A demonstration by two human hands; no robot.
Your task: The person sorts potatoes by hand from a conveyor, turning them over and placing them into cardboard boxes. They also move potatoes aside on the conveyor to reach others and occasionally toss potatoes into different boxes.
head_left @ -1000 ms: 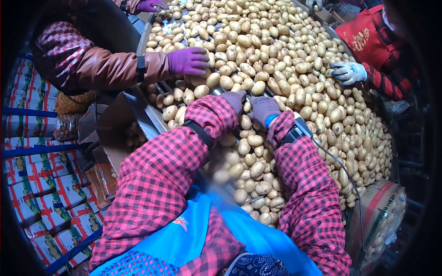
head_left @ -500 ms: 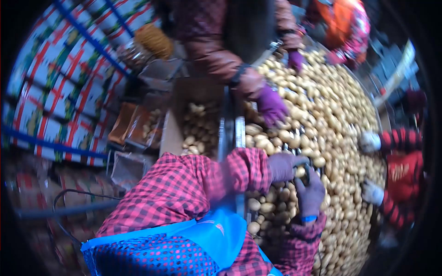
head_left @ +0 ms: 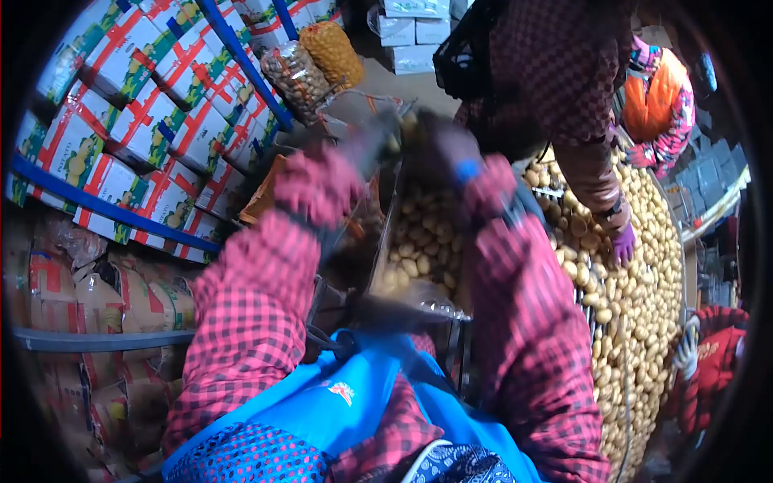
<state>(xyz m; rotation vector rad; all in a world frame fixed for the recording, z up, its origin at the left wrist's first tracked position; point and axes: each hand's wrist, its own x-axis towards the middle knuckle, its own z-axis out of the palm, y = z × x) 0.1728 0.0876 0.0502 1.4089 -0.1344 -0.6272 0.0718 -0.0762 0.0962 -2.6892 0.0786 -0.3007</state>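
Head view: our left hand [head_left: 366, 149] and right hand [head_left: 444, 149] blur above the box [head_left: 407, 302], grip we cannot tell; releasing off-centre could spill potatoes [head_left: 419, 241] beside it.

Produce packing shed: potato-covered sorting table [head_left: 636, 274], stacked cartons [head_left: 121, 121].

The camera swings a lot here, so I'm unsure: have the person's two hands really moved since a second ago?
Yes. The left hand and right hand have left the potato heap and are now, blurred, over the box beside it.
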